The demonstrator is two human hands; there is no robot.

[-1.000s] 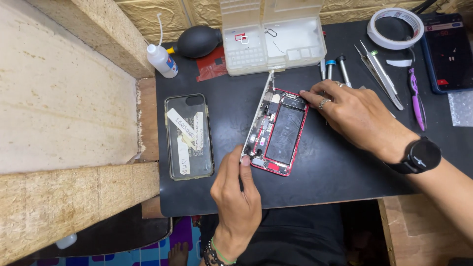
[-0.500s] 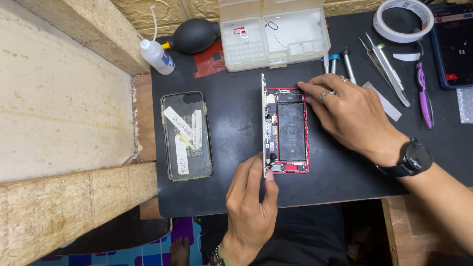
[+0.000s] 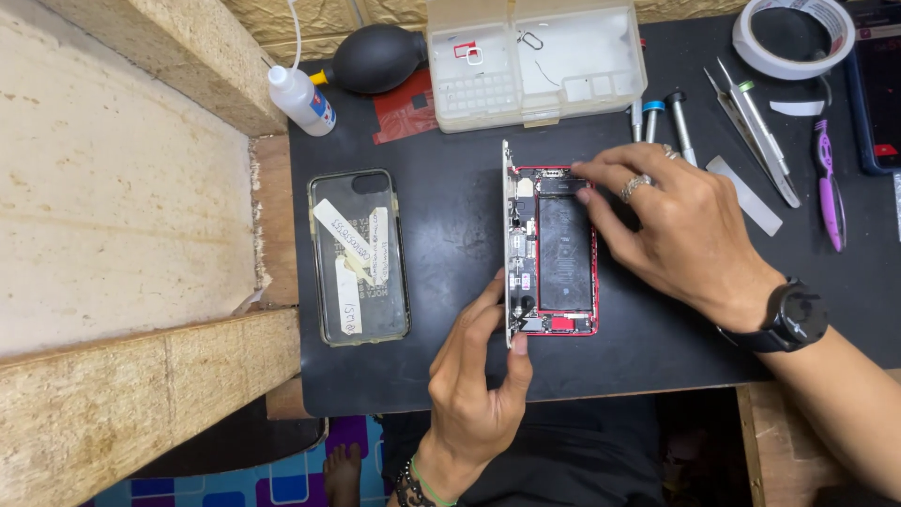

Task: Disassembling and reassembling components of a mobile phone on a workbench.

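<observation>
On the black work mat [image 3: 450, 366] near its middle, an opened red phone [image 3: 563, 253] is being worked on. Its raised screen panel [image 3: 508, 244] is pinched upright at the lower edge by the left hand [image 3: 474, 394]. The phone's top edge is pressed by the right hand's [image 3: 685, 235] fingertips [image 3: 584, 172], which grasp nothing. If the panel were tilted further, its connecting cables could likely be strained or torn.

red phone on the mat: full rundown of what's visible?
The red phone lies flat on the black mat, opened: its screen panel stands on edge along the left side. A black battery and small boards show inside. The left hand pinches the panel's lower end; the right hand fingers touch the top end.
</observation>
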